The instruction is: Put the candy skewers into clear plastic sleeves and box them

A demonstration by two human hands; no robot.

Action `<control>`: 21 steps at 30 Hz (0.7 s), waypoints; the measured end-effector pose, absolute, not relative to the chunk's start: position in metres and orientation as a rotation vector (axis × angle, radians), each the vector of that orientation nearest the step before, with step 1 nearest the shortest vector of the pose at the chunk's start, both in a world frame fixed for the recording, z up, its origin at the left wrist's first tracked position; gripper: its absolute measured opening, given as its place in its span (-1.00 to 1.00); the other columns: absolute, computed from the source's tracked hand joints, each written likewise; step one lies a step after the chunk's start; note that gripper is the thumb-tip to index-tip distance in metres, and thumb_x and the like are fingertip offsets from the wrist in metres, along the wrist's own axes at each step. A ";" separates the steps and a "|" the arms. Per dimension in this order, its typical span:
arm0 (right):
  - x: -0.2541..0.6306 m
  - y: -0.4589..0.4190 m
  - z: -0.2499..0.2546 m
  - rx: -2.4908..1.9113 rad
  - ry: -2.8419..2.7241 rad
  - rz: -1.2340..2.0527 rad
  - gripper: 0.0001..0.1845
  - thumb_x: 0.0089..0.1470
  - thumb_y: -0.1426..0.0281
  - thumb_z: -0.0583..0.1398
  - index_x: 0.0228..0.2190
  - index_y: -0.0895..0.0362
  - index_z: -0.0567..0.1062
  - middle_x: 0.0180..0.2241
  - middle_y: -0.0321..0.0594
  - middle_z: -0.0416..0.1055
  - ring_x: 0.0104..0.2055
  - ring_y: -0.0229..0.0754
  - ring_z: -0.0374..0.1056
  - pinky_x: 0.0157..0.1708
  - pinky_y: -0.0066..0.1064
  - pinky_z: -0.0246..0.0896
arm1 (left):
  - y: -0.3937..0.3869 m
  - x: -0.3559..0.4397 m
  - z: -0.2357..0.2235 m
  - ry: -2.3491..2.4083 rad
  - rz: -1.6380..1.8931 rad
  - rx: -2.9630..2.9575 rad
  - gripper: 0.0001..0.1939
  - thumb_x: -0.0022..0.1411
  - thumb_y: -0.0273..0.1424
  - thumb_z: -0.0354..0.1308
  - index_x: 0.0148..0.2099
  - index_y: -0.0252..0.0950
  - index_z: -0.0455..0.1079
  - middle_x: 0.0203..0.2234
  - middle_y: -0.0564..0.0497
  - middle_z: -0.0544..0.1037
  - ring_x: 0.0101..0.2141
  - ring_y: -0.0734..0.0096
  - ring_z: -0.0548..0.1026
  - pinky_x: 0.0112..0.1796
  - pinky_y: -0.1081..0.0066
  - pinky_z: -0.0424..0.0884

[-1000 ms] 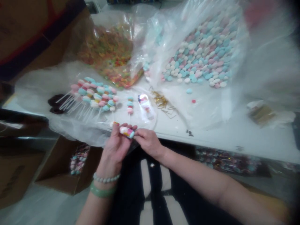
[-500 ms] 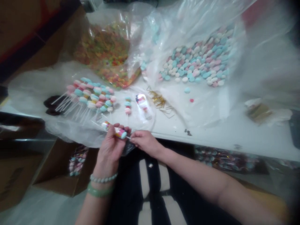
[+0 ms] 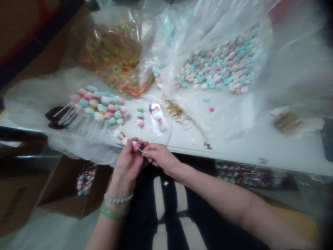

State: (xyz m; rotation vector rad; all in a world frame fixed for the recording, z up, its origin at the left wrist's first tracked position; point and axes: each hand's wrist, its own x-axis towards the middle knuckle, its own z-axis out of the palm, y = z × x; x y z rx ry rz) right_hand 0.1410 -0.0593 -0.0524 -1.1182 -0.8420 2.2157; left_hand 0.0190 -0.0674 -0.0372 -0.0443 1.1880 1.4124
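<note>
The left hand (image 3: 127, 166) holds a white stick threaded with pastel candies (image 3: 125, 139) above the near edge of the white counter (image 3: 260, 152), its fingers (image 3: 137, 142) closed around the candies. The right hand (image 3: 160, 156) pinches the stick's end narrowly between its fingers (image 3: 145, 151). Farther left lies a fan of similar candy sticks (image 3: 100, 107); gold twist ties (image 3: 173, 111) lie beyond the hands, right of it.

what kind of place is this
Likely a candy-assembly workroom: a clear plastic bag of pastel round candies, rows of finished candy skewers on white sticks, and a brown cardboard box under the white table.
</note>
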 end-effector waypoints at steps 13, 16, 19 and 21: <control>0.146 -0.060 -0.058 -1.247 -1.901 1.239 -0.81 0.12 0.55 0.13 -0.51 0.11 0.35 -0.43 -0.32 0.37 -0.33 -0.24 0.27 -0.26 -0.43 0.08 | -0.081 0.007 -0.048 1.220 1.347 0.380 -0.56 0.02 -0.29 0.46 -0.09 -0.32 0.43 -0.71 0.24 0.28 -0.69 0.62 0.17 -0.58 0.57 0.18; 0.142 -0.060 -0.057 -1.228 -1.909 1.218 -0.77 0.14 0.55 0.10 -0.53 0.11 0.32 -0.43 -0.31 0.38 -0.34 -0.25 0.27 -0.27 -0.44 0.10 | -0.085 0.016 -0.047 1.200 1.293 0.358 -0.52 0.04 -0.32 0.45 -0.02 -0.31 0.39 -0.73 0.26 0.26 -0.71 0.63 0.14 -0.62 0.60 0.11; 0.140 -0.057 -0.057 -1.231 -1.823 1.284 -0.77 0.15 0.54 0.08 -0.53 0.10 0.33 -0.45 -0.33 0.37 -0.35 -0.26 0.27 -0.27 -0.45 0.11 | -0.089 0.017 -0.047 1.207 1.196 0.360 -0.47 0.06 -0.30 0.43 0.04 -0.32 0.37 -0.72 0.24 0.29 -0.72 0.60 0.19 -0.64 0.59 0.12; 0.142 -0.054 -0.058 -1.255 -1.733 1.352 -0.78 0.13 0.54 0.09 -0.53 0.11 0.35 -0.48 -0.35 0.35 -0.36 -0.26 0.26 -0.28 -0.45 0.10 | -0.091 0.008 -0.046 1.203 1.063 0.385 -0.43 0.03 -0.37 0.45 0.07 -0.31 0.37 -0.63 0.16 0.42 -0.65 0.54 0.34 -0.58 0.55 0.27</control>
